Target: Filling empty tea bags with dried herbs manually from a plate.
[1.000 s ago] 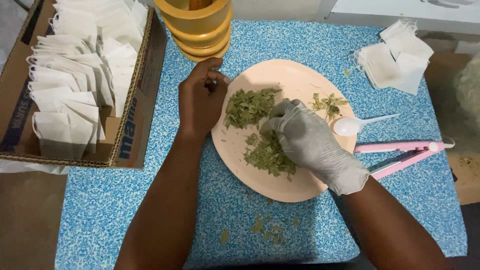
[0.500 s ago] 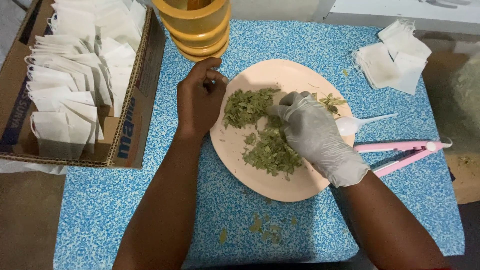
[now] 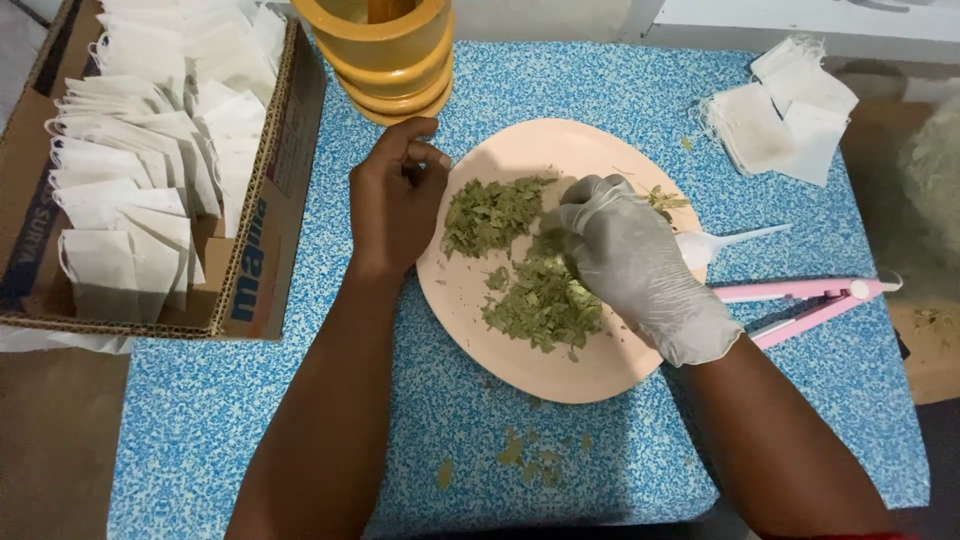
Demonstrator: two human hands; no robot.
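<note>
Peach plate (image 3: 600,375) sits mid-table on the blue cloth (image 3: 200,420), with dried green leaves (image 3: 540,300) in 2 loose heaps. Bare left hand (image 3: 395,205) is curled at the plate's rim, pinning it. Gloved right hand (image 3: 625,250) has its fingertips bunched down in the leaves. Crumbs (image 3: 525,455) already sit on the cloth, so I'd guess a rough sweep flicks more over the near edge.

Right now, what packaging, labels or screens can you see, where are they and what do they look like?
Cardboard box: left edge of the blue speckled table, open-topped, brown, blue printed lettering on its side.
Filled sachets: standing in rows inside the box, small white squares.
Loose sachets: far right corner of the table, flat white stack.
No screens or signs in view.
</note>
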